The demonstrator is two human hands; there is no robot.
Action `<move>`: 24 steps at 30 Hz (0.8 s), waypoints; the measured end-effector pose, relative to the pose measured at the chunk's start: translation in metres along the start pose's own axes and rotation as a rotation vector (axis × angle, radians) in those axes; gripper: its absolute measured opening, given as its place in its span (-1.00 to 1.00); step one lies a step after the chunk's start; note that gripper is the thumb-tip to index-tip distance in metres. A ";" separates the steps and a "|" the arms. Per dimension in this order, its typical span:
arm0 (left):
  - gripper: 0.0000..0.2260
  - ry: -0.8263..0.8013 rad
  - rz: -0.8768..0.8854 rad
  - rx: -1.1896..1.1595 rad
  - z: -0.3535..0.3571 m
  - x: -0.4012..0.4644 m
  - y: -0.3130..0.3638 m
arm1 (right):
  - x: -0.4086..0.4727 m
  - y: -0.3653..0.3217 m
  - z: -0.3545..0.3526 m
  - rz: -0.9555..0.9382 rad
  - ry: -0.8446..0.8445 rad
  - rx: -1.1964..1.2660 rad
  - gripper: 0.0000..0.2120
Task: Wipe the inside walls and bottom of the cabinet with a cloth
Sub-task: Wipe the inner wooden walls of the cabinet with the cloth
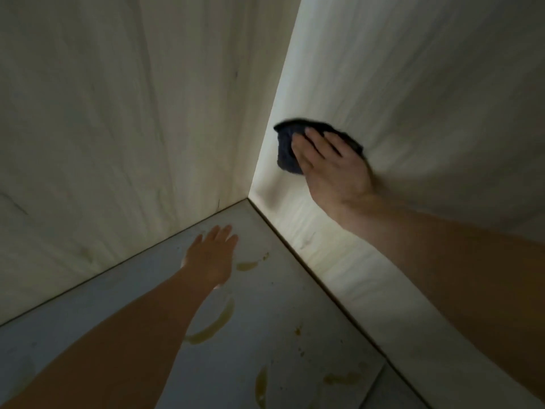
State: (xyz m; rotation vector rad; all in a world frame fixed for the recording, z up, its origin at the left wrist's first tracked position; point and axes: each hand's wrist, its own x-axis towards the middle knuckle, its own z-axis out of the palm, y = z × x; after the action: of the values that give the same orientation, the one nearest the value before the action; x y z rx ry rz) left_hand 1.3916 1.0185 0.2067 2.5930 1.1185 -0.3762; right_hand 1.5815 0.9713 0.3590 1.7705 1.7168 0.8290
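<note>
I look into a pale wood-grain cabinet. My right hand (333, 166) presses a dark blue cloth (287, 149) flat against the right inner wall (413, 84), close to the back corner, fingers fairly straight over the cloth. My left hand (212, 255) lies flat, fingers straight, on the grey cabinet bottom (295, 290) near the back wall (118, 113). Yellowish smears (212, 326) and small specks mark the bottom.
The back wall and right wall meet in a vertical corner (274, 98) lit brightly along the right side. More yellow stains (261, 385) lie on the bottom toward me. A seam (380, 379) crosses the floor at lower right.
</note>
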 end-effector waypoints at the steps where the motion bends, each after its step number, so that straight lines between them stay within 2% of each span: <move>1: -0.50 0.047 0.005 -0.010 -0.011 0.001 0.002 | 0.013 0.015 -0.015 0.048 0.022 0.033 -0.47; 5: -0.51 0.102 -0.004 -0.041 -0.043 -0.013 0.014 | 0.001 0.050 -0.034 0.181 0.215 -0.043 -0.45; 11: -0.51 0.059 0.043 0.000 -0.049 -0.041 0.031 | -0.113 0.035 0.002 -0.064 -0.017 0.054 -0.49; 16: -0.53 0.048 0.059 0.030 -0.056 -0.041 0.049 | -0.083 0.084 -0.038 0.092 0.107 0.068 -0.49; 18: -0.55 0.038 0.067 0.027 -0.058 -0.038 0.055 | -0.088 0.087 -0.037 0.081 0.137 0.033 -0.48; 23: -0.55 0.022 0.095 0.029 -0.039 -0.025 0.051 | -0.135 0.042 0.005 -0.061 -0.025 0.078 -0.49; 24: -0.55 0.021 0.096 0.040 -0.037 -0.024 0.050 | -0.134 0.044 0.007 -0.061 -0.013 0.069 -0.48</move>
State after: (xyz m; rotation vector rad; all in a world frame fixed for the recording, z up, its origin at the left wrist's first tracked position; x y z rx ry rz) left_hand 1.4167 0.9832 0.2574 2.6799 0.9988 -0.3538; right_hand 1.6157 0.8362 0.3782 1.7551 1.8007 0.7388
